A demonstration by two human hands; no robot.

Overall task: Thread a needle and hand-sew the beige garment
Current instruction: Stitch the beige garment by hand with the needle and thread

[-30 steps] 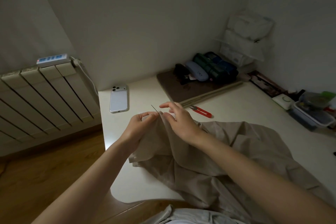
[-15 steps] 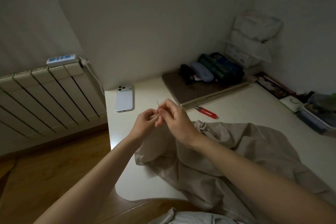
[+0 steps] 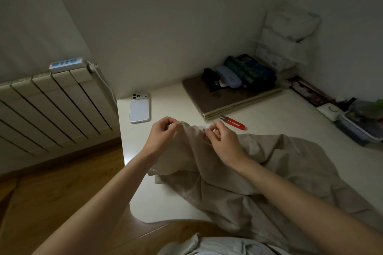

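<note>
head view | wide-angle, worn | faces forward-down | close over beige garment (image 3: pixel 207 182) on table (image 3: pixel 269 114)

**Setting:** a room in a home, with one corner fitted out as a desk. Dim light.

**Evidence:**
- Plain white walls (image 3: pixel 165 16) meeting in a corner.
- Wood-plank floor (image 3: pixel 51 182).
- Cream panel radiator (image 3: pixel 51 107) on the left wall. A power strip (image 3: pixel 67 64) lies on top, its cable (image 3: pixel 107 87) hanging down.
- White desk (image 3: pixel 165 198) with a rounded front edge, set into the corner.
- On the desk:
  - a smartphone (image 3: pixel 139 108), face down;
  - a brown mat (image 3: pixel 223 99) bearing a glasses case (image 3: pixel 229 76) and rolled green and blue pouches (image 3: pixel 250 72);
  - red thread snips (image 3: pixel 234 122);
  - a lidded plastic box (image 3: pixel 360 128) of small items;
  - stacked translucent storage bins (image 3: pixel 290 33) at the far corner.
- A beige garment (image 3: pixel 259 167) spread over the desk's near side.
</note>
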